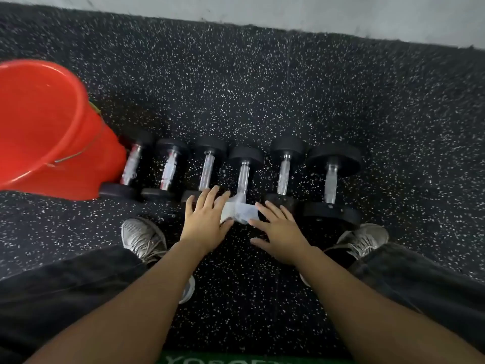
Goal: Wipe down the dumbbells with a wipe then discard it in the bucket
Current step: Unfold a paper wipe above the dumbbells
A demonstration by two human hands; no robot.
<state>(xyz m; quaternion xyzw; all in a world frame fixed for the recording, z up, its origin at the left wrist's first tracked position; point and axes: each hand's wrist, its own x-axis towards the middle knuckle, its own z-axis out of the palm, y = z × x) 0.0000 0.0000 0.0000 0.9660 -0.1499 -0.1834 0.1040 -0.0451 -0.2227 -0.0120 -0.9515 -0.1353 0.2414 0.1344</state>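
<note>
A person crouches over a speckled black rubber floor (262, 82), looking down at six black dumbbells (245, 177) lined up side by side in a row, handles pointing away from the viewer. A red plastic bucket (44, 132) stands at the left end of the row, touching or nearly touching the first dumbbell. A pale wall runs along the floor's far edge.

The wiping step appears to be in hand. A white wipe (240, 212) lies draped over the near head of the fourth dumbbell from the left, just below its chrome handle (243, 177). The left hand (206, 220) rests flat with its fingers spread, and its fingertips press the wipe's left edge. The right hand (279, 232) is likewise flat and spread, touching the wipe's right edge. Neither grip is closed: both hands are open, pinning the wipe against the weight rather than holding it.

The next move likely calls for rubbing the wipe across this head and up the handle, then on to the dumbbells not yet cleaned. Which ones are already clean cannot be told. The bucket looks empty from this angle, so discarding is still to come.

Grey sneakers (143, 237) and dark trouser legs frame the hands at the near side.
</note>
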